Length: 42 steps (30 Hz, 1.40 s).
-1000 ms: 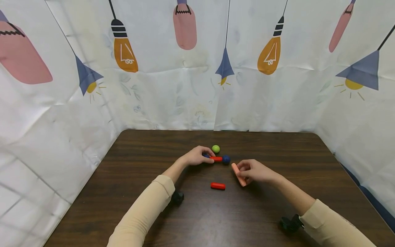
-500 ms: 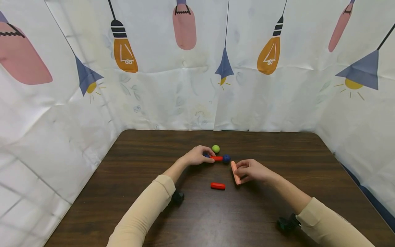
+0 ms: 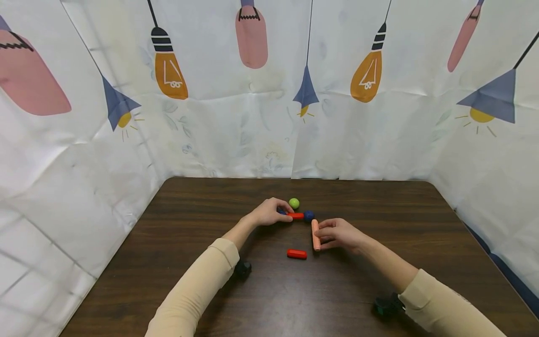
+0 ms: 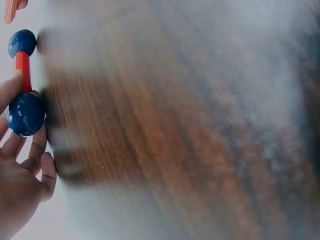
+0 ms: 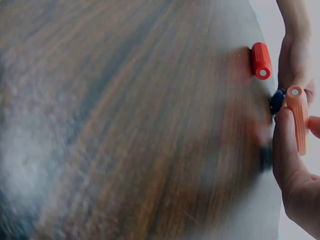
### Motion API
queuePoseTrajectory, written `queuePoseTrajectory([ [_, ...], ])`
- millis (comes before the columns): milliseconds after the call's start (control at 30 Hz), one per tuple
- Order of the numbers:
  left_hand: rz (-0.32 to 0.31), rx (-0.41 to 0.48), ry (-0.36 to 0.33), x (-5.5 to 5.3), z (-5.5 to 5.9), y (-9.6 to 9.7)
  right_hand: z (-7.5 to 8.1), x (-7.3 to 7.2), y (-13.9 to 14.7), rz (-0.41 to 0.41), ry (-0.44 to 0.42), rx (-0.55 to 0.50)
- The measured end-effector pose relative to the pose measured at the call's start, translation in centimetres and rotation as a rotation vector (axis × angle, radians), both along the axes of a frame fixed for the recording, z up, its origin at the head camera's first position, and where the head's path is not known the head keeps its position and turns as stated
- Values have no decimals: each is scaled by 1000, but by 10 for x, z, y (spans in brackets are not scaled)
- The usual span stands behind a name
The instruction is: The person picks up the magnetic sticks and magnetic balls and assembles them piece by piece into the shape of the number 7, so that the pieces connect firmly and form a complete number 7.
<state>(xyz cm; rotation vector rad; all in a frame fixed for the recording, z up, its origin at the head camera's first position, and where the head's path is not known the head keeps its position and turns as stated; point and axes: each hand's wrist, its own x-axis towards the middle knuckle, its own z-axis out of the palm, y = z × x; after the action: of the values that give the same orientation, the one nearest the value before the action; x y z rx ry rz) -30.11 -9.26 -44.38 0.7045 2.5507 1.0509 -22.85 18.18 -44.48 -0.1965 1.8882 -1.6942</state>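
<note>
My left hand [image 3: 268,213] holds a red magnetic building rod [image 3: 297,216] with a blue ball on each end. Its thumb lies on the rod, close to the near blue ball [image 4: 26,114], while the far blue ball [image 3: 309,216] points right. An orange magnetic rod [image 3: 316,235] is pinched between the thumb and fingers of my right hand [image 3: 344,234]. In the head view its far end sits just right of and below the far ball, with a small gap. The right wrist view shows a silvery disc in the orange rod's end.
A loose red rod [image 3: 296,254] lies on the dark wooden table [image 3: 278,299], nearer than both hands. Just beyond the left hand's fingers rests a green ball [image 3: 294,203]. A patterned white curtain [image 3: 261,135] hangs behind the table and along its sides.
My right hand has shifted left with the orange rod, bringing it closer to the far blue ball. The rod has turned from slanted to nearly upright in the head view. The left hand stays almost still.
</note>
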Motion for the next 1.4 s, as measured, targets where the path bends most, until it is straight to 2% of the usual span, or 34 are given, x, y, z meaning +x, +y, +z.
queuePoseTrajectory([
  [267,12,-2,17,1,-1,1,-2,1,-7,-53,-35,-14],
  [567,7,-17,22,0,-3,1,-2,3,-13,-75,-48,-44],
  [1033,-5,-24,26,-1,0,2,-6,-3,-26,-142,-96,-39],
  [1400,-18,-31,36,-2,-1,2,-6,-4,-29,-131,-115,-64],
])
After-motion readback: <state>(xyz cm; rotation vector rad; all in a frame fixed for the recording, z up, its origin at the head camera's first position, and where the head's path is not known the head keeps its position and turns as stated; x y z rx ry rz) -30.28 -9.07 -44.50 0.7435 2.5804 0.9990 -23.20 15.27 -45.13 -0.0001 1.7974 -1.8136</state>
